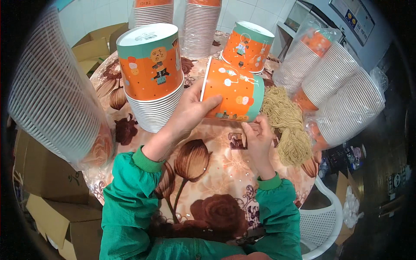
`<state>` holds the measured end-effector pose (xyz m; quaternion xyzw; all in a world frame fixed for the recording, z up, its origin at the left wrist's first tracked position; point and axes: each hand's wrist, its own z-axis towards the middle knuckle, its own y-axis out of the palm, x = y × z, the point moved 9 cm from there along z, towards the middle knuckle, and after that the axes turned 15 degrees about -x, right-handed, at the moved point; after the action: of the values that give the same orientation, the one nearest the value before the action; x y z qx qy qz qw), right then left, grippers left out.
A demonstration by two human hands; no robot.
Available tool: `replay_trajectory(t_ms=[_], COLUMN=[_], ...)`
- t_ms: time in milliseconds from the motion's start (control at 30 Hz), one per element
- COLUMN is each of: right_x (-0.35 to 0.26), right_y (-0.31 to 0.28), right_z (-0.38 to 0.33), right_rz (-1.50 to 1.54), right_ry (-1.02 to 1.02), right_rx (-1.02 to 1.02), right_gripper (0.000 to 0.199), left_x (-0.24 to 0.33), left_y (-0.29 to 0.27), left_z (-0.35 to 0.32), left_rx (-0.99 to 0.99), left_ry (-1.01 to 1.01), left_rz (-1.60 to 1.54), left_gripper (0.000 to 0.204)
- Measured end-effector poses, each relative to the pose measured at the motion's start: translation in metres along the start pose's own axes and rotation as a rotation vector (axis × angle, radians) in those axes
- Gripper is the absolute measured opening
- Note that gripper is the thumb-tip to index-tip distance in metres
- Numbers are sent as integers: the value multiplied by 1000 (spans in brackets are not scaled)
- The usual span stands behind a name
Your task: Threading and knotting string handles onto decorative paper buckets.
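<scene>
An orange paper bucket (232, 89) with a green band and cartoon figures lies tilted on its side above the table, its white rim to the left. My left hand (193, 108) grips it by the rim end, thumb across the printed wall. At the green base end, the fingertips of my right hand (258, 134) pinch the lower edge; whether they also hold something small is hidden. Just right of the bucket lies a bundle of tan string (286, 125). Behind my left hand stands an upside-down stack of matching buckets (149, 73), and a shorter stack (248, 45) is beyond the held one.
A tall plastic-wrapped bucket stack (56, 95) leans at the left. More wrapped stacks (338, 86) lie at the right, others (200, 28) stand at the back. The round table has a flowered cloth (225, 173). Cardboard boxes (52, 186) and a white chair (323, 221) flank it.
</scene>
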<state>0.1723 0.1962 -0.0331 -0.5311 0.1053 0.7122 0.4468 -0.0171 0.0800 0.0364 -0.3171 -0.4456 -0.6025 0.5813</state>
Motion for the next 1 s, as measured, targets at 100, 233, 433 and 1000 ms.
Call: replay_trajectory(t_ms=[100, 233, 433, 1000], right_x=[-17, -36, -17, -24], right_y=[5, 4, -15, -19], right_z=[1, 6, 10, 7], right_rz=[-151, 335, 466, 181], right_ry=[-62, -22, 74, -45], right_rx=[-51, -57, 38, 52], right_gripper=[24, 28, 30, 19], left_x=[-3, -23, -30, -28], left_y=[-3, -10, 3, 1], left_z=[-2, 0, 2, 0], left_rx=[-2, -128, -204, -167], left_ry=[-63, -143, -168, -178], left_rz=[-34, 51, 51, 58], left_gripper=[39, 39, 39, 28])
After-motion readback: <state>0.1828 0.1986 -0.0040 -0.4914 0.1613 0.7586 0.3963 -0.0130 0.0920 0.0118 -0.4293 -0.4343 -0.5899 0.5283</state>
